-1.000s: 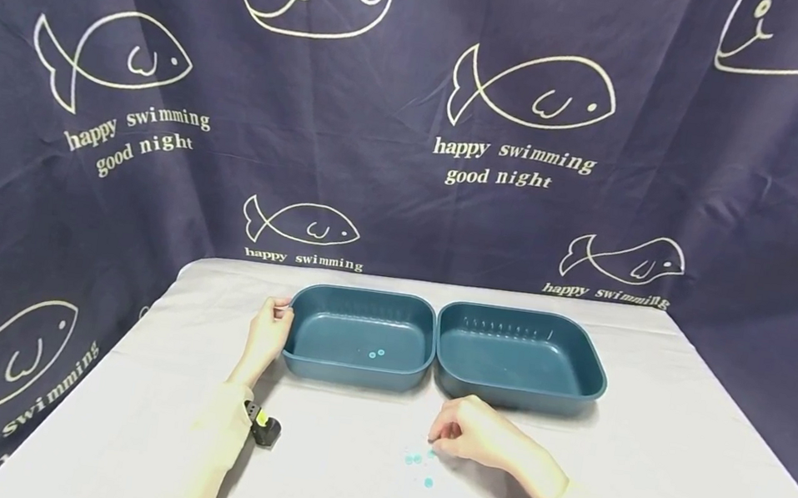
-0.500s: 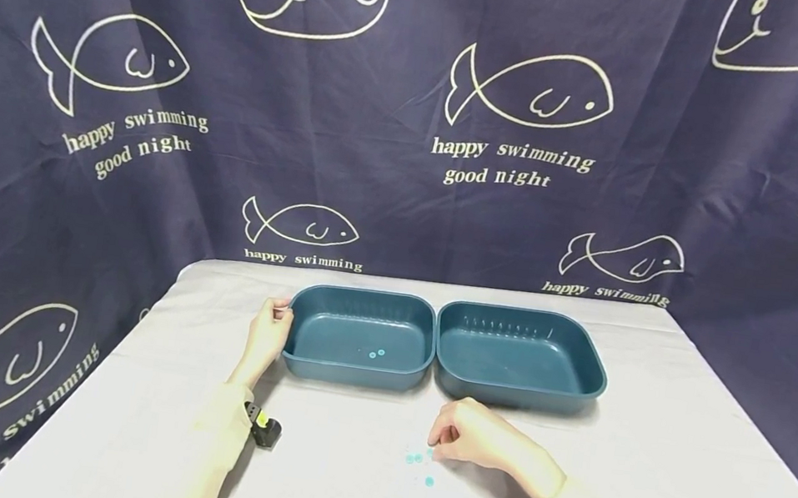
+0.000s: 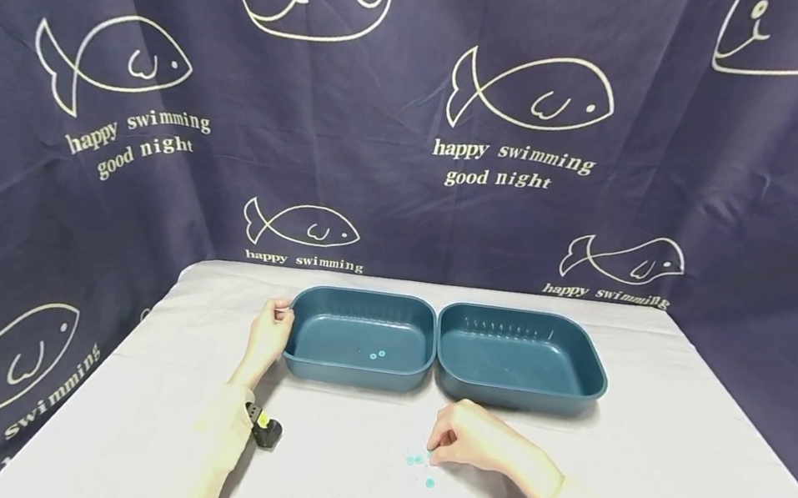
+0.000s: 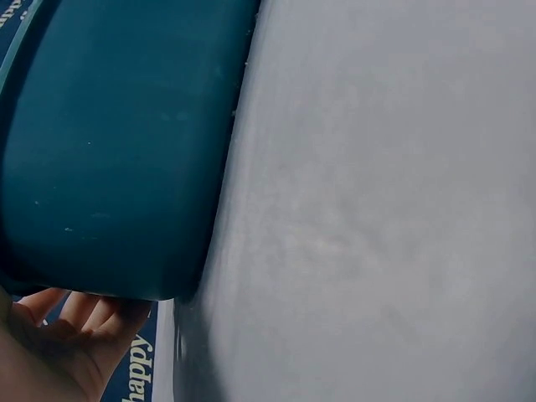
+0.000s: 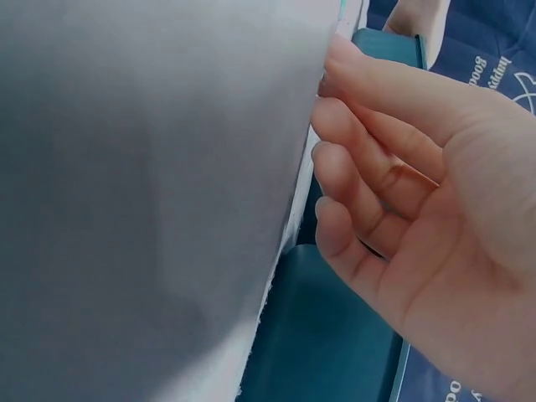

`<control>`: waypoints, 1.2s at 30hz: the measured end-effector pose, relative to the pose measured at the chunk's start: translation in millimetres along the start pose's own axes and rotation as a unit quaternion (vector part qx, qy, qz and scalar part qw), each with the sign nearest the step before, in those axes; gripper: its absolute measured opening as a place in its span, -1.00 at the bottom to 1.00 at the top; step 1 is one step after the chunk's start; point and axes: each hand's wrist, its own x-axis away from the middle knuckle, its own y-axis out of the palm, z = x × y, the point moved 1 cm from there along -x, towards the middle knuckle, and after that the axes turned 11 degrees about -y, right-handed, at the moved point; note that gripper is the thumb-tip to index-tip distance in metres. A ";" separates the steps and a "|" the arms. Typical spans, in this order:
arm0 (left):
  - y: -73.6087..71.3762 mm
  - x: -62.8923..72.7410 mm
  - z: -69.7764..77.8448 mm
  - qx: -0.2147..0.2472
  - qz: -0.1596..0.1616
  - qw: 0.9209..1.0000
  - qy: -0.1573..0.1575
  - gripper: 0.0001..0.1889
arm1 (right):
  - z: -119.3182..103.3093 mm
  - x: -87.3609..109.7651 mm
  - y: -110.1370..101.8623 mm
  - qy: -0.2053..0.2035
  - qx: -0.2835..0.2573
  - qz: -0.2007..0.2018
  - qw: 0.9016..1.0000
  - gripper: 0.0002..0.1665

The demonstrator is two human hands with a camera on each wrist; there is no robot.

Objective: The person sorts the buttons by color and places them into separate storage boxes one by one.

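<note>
My left hand touches the left end of a dark teal plastic bin. In the left wrist view its fingers reach up against the bin's end wall, with the tips hidden. My right hand is low over the white cloth, fingers curled and thumb near the index fingertip. A small turquoise button shows at those fingertips, largely covered by them. Just left of it lie two more buttons, and a single button is nearer to me. Two buttons are inside the left bin.
A second teal bin stands right beside the first, with nothing seen in it. Both are toward the back of a table covered by a white cloth. Behind hangs a navy curtain with fish drawings.
The right hand has sunk very slightly, its fingertips staying at the same button. The left hand and both bins keep their places.
</note>
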 end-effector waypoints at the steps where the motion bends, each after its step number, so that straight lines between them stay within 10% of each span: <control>1: 0.0 0.0 0.1 0.000 0.000 1.000 0.001 -0.69 | -0.1 0.0 -0.2 0.001 0.000 -0.001 1.000 -0.92; 36: -1.3 3.9 2.7 -0.001 0.001 1.000 0.002 -0.68 | -2.9 -1.6 -7.7 -0.027 0.003 0.082 0.996 -0.95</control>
